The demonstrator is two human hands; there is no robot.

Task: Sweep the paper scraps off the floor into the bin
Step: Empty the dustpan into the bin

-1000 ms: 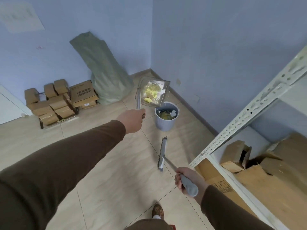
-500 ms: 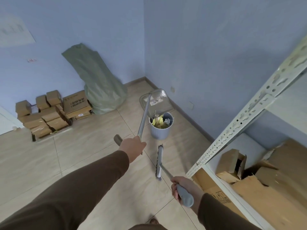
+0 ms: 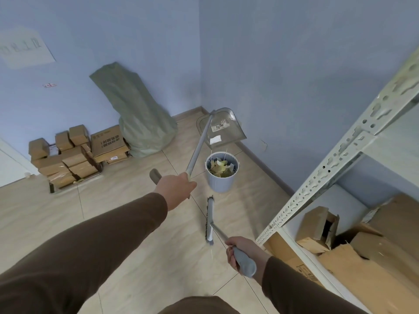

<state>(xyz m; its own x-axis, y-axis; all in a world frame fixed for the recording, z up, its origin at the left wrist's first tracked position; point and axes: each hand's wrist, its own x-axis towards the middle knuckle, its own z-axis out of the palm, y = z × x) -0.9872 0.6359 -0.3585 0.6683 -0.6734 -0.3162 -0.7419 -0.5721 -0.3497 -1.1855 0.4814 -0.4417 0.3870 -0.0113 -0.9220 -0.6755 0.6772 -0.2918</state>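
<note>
Yellow scraps (image 3: 219, 169) fill the bin (image 3: 221, 179) near the corner — a clear dustpan (image 3: 223, 129) hangs tipped just above it, its handle gripped by the left hand (image 3: 175, 188). Right hand (image 3: 241, 253) grips the broom (image 3: 210, 220) — head on the tiled floor (image 3: 127, 214) beside the bin.

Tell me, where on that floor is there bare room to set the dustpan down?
Bare tile lies between the cardboard boxes and the bin, under the left hand. Another strip runs between the broom head and the shelf. It is crowded along the wall, where the boxes and green sack sit.
</note>
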